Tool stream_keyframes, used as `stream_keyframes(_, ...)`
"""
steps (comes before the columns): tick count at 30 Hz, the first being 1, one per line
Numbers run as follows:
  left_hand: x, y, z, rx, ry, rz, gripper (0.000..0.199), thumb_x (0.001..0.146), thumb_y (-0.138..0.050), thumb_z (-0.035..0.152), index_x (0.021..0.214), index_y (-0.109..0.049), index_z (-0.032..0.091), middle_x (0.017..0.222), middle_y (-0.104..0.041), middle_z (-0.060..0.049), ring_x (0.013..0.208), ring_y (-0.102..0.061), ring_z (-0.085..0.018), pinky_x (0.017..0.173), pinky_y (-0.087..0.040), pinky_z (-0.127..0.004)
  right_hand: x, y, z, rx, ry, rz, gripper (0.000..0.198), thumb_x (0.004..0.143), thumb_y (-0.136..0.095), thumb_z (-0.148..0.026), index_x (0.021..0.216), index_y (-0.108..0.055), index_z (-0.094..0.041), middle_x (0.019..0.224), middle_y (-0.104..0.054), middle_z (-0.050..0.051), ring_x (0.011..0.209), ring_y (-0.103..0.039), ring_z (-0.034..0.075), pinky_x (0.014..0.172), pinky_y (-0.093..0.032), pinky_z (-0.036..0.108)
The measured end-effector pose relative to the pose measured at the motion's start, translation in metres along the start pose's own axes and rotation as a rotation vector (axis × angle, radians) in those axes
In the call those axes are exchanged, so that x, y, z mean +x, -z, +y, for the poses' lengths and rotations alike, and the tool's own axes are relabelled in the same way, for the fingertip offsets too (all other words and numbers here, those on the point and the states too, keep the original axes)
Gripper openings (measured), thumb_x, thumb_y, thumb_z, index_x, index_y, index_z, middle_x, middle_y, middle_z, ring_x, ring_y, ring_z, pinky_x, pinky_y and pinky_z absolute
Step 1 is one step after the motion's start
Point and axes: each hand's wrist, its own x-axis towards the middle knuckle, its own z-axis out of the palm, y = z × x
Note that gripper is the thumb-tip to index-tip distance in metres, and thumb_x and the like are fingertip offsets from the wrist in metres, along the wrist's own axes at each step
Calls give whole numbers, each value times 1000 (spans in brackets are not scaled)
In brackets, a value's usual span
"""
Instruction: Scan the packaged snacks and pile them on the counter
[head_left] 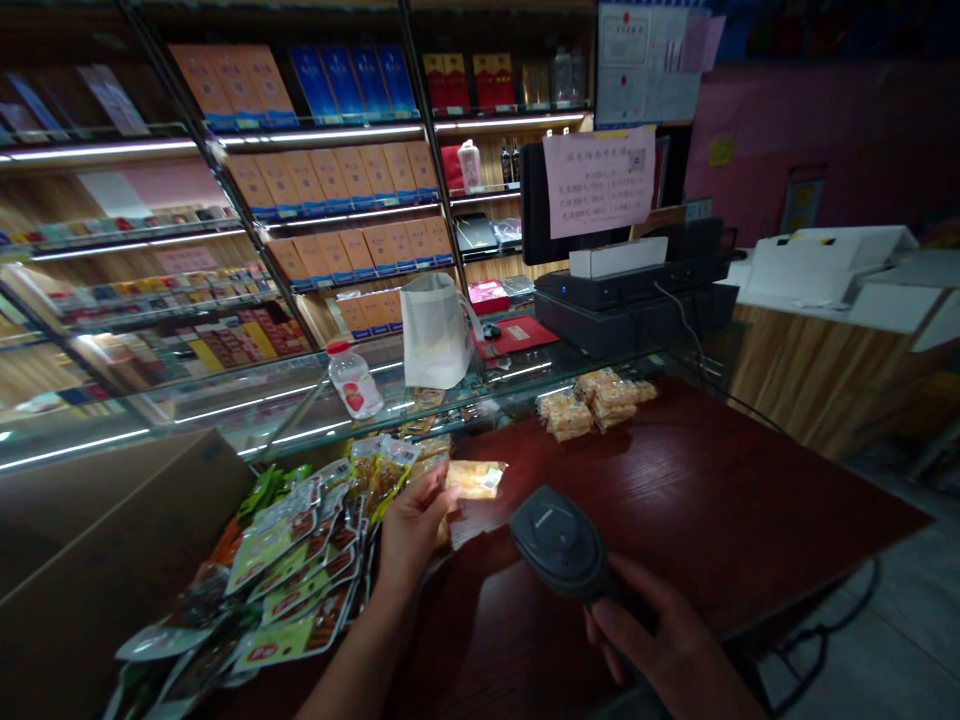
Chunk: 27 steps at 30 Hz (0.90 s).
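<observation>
Between the thumb and fingers of my left hand (412, 520) is a small clear-wrapped snack packet (477, 479), golden inside, with a white label on its right end. My right hand (652, 620) is wrapped round the handle of a dark barcode scanner (559, 540), whose head points toward the packet from the right. The two are apart above the red-brown table (720, 480). Left of my left hand lies a heap of snack pouches (300, 560), green, silver and yellow. Farther back on the table sits a pile of similar wrapped snacks (592, 402).
A cardboard box (127, 530) stands at the left edge. On the glass counter are a red-capped jar (354, 382), a white bag (435, 330) and a register with a monitor (534, 205). Stocked shelves (337, 215) line the back. Cables (817, 640) hang at the lower right.
</observation>
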Motion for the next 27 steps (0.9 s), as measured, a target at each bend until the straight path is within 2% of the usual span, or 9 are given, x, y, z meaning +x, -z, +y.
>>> stream_keyframes(2, -1, -1, -1, -8, 4, -7, 47, 65, -78, 34, 108, -74, 15, 114, -75, -10, 107, -69, -32, 87, -58, -42, 0, 0, -1, -13, -1, 2, 48, 88, -62, -57, 113, -66, -16, 71, -62, -1, 54, -52, 13, 54, -41, 27)
stream_keyframes(7, 1, -3, -1, -29, -7, 56, 46, 59, -82, 33, 102, -76, 16, 108, -77, -8, 104, -71, -29, 93, -56, -42, 0, 2, -6, -20, 5, -29, 40, 89, -60, -58, 87, -65, -18, 69, -59, -2, 54, -51, 11, 54, -40, 26)
stream_keyframes(10, 3, -7, -2, -66, 8, 76, 44, 57, -84, 30, 99, -76, 18, 106, -78, -6, 102, -72, -25, 94, -56, -38, 0, 6, -5, 26, 4, -37, 42, 88, -61, -59, 88, -64, -17, 68, -59, -2, 53, -50, 10, 53, -38, 25)
stream_keyframes(13, 10, -20, -3, -133, 80, 9, 46, 59, -86, 30, 101, -73, 18, 102, -78, -6, 96, -73, -23, 85, -58, -33, 3, 15, -1, 121, -9, -7, 45, 85, -64, -62, 90, -64, -17, 68, -61, -2, 49, -50, 9, 50, -36, 24)
stream_keyframes(17, 35, -58, -1, -272, 232, -124, 47, 63, -86, 23, 105, -67, 17, 90, -76, -5, 77, -72, -16, 70, -58, -25, 10, 32, 1, 216, 11, 148, 52, 80, -65, -68, 80, -64, -16, 63, -63, -1, 45, -50, 9, 47, -34, 23)
stream_keyframes(20, 64, -98, 5, -351, 361, -137, 34, 69, -80, 10, 98, -63, 17, 85, -73, -3, 72, -70, -13, 69, -59, -25, 9, 43, -1, 253, 17, 238, 53, 78, -66, -69, 76, -63, -16, 61, -62, -1, 44, -50, 9, 45, -33, 23)
stream_keyframes(24, 107, -151, 10, -328, 425, -171, 17, 76, -74, 7, 82, -60, 14, 80, -69, -5, 68, -68, -13, 66, -59, -25, 0, 55, -3, 206, 27, 247, 50, 82, -63, -67, 79, -66, -17, 65, -64, -1, 49, -53, 11, 49, -39, 23)
stream_keyframes(27, 131, -182, 10, -294, 413, -196, 10, 82, -71, 15, 88, -63, 12, 84, -68, -5, 69, -65, -12, 63, -57, -25, -7, 60, -4, 168, 15, 251, 53, 82, -61, -70, 80, -67, -17, 66, -64, 0, 50, -53, 11, 51, -41, 24)
